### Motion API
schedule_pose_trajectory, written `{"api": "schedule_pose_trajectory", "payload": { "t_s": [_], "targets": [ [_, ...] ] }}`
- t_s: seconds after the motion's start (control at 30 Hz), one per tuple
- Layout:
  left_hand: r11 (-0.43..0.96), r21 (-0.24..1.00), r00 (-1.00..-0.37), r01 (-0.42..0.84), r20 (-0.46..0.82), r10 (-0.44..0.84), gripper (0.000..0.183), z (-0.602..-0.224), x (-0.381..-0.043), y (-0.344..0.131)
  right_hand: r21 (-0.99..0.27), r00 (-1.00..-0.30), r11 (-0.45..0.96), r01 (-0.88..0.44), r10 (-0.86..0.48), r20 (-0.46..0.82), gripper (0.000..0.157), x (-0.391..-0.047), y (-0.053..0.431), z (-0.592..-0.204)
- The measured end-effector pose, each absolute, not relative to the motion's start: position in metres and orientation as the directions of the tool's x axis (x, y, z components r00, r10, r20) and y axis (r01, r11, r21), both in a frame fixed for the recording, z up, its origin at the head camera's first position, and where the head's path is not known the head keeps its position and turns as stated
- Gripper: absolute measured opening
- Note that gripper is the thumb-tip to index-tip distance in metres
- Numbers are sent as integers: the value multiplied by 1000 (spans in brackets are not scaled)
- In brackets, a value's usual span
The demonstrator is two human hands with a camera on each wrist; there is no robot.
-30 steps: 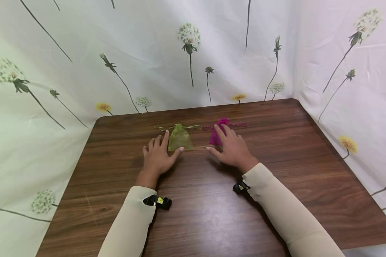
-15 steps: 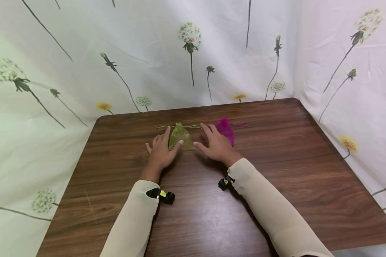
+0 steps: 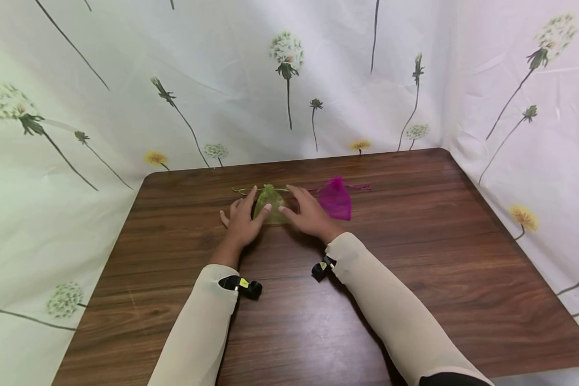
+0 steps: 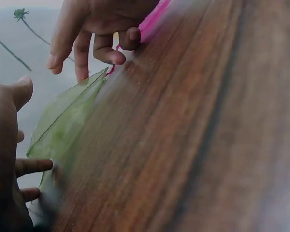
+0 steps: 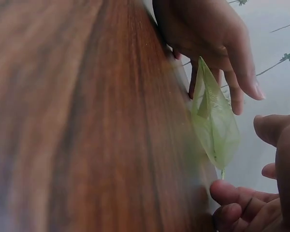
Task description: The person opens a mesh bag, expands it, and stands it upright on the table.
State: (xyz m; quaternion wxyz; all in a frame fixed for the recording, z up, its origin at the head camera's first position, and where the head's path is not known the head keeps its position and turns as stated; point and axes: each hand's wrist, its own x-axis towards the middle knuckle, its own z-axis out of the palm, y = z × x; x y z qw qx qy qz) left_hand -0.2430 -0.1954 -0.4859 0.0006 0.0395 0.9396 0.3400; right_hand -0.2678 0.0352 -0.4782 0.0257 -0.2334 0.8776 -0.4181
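A green sheer pouch (image 3: 269,197) lies on the dark wood-grained worktop (image 3: 444,257), just above the centre of the frame; the left hand (image 3: 243,226) is at its left side and the right hand (image 3: 312,215) at its right, the two apart from each other with the pouch between them; the fingers of both are relaxed and parted, both thumbs pointing inward over the pouch's lower part; whether the fingertips touch the fabric, I cannot tell. A green cord (image 3: 243,191) runs sideways from the pouch's gathered neck; a magenta pouch (image 3: 336,202) lies to the right of the right hand, its own cord (image 3: 360,187) trailing right. In the left wrist view the green pouch is left of centre, its near edge standing off the wood; in the right wrist view it sits right of centre, above the right hand's loosely bent fingers. Cream sleeves (image 3: 383,305) come up from the bottom edge; white cloth (image 3: 231,64) printed with dandelions fills the upper frame.
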Motion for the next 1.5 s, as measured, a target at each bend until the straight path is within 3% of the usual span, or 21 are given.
{"api": "schedule_pose_trajectory", "payload": {
  "t_s": [0.27, 0.63, 1.1, 1.3, 1.5],
  "targets": [
    [766, 640, -997, 65, 4, 82, 78, -480, -246, -195, -837, -910, 461, -294, -403, 98, 73, -279, 23, -485],
    [744, 663, -996, 81, 19, 91, 71, -482, -242, -194, -856, -914, 439, -272, -396, 87, 64, -277, 22, -489],
    [677, 708, -978, 204, 118, 172, 85, -488, -237, -193, -928, -926, 294, -227, -361, 112, 62, -276, 25, -494],
    [605, 757, -967, 245, 148, 205, 89, -487, -235, -188, -964, -937, 214, -159, -341, 79, 57, -274, 24, -493],
    [508, 813, -955, 284, 192, 227, 88, -489, -233, -184, -962, -939, 209, -173, -330, 97, 56, -272, 26, -492]
  ]
}}
